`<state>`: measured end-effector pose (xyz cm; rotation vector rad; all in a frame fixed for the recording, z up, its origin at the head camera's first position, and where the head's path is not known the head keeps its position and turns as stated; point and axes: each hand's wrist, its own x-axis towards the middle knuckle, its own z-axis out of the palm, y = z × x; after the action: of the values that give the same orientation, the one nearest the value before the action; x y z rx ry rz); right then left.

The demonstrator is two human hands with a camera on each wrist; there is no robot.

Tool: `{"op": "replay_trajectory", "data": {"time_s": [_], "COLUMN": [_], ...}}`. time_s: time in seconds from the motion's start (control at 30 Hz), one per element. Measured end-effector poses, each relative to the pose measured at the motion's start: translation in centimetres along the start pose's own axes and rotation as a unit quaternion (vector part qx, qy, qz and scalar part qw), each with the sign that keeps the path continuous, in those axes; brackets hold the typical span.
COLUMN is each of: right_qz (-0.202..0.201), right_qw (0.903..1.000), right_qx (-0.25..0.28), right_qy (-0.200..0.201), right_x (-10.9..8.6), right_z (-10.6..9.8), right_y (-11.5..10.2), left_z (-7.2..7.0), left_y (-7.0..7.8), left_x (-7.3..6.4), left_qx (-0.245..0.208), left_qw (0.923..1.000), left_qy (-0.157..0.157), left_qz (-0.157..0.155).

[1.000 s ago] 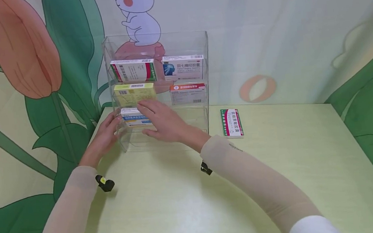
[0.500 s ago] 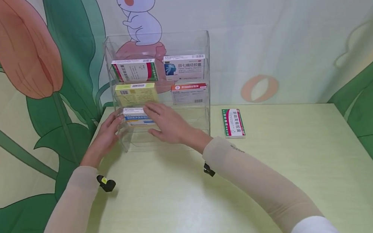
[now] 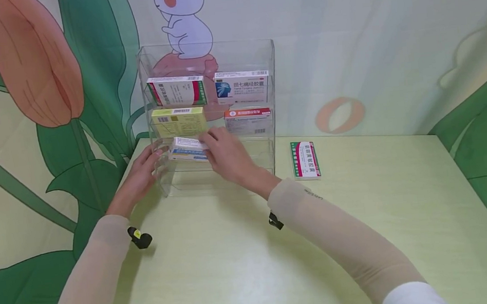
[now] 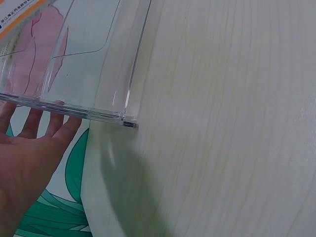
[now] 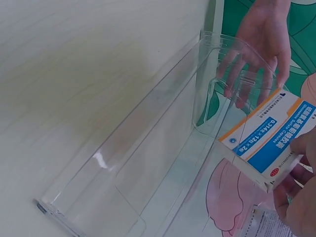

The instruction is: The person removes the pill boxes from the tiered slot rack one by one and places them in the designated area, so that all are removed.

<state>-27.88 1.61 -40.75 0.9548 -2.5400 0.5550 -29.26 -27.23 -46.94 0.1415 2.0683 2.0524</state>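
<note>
A clear acrylic rack (image 3: 243, 53) with stepped tiers stands at the back of the table. My right hand (image 3: 232, 157) pinches the right end of a white, blue and orange medicine box (image 3: 187, 149) in the lower left of the rack. In the right wrist view this capsule box (image 5: 269, 139) is tilted, with thumb and fingers on its edge. My left hand (image 3: 140, 174) rests against the rack's left side, its fingers spread and loosely extended; in the left wrist view the fingers (image 4: 30, 121) touch the outside of the clear side wall.
Higher in the rack sit a white, red and green box (image 3: 178, 92), a Tianqi Tongjing box (image 3: 243, 88), a yellow box (image 3: 180, 122) and a red-topped box (image 3: 248, 122). Another green and red box (image 3: 306, 160) lies on the table (image 3: 364, 218), right of the rack.
My right hand has gone from lying over the box's front with straighter fingers to pinching its right end. The box has shifted right and tilted. The left hand stays at the rack's side.
</note>
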Motion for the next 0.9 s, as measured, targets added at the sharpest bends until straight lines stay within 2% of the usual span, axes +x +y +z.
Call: {"op": "replay_trajectory", "data": {"time_s": [0.1,0.23,0.43,0.57,0.7,0.8,0.9], "right_qz": [0.007,0.012,0.004,0.012,0.024,0.035,0.057], "right_qw": [1.0000,0.9997,0.9984,0.9953,0.9880,0.9800,0.9734], "right_qx": [0.002,0.016,0.036,0.075,0.142,0.192,0.221], "right_qy": [0.003,-0.013,-0.044,-0.060,-0.056,-0.039,-0.025], "right_x": [-0.2,-0.5,-1.1,-1.7,-3.2,-5.0,-7.0], "right_z": [-0.5,-1.8,-4.4,-6.5,-8.8,-10.3,-12.0], "right_y": [0.3,0.7,1.0,1.4,2.2,3.2,4.4], "left_z": [0.1,0.2,0.1,-0.1,-0.1,-0.1,-0.1], "left_y": [-0.1,-0.1,0.1,0.3,0.2,0.0,-0.1], "left_x": [0.2,0.4,0.2,0.0,0.0,0.1,0.1], "left_qx": [-0.005,-0.015,-0.010,-0.005,-0.002,-0.003,-0.003], "left_qw": [1.0000,0.9999,0.9999,1.0000,1.0000,1.0000,1.0000], "left_qy": [-0.003,-0.006,-0.002,-0.001,-0.003,-0.005,-0.004], "left_qz": [0.002,0.005,0.005,0.004,-0.004,-0.006,-0.008]}}
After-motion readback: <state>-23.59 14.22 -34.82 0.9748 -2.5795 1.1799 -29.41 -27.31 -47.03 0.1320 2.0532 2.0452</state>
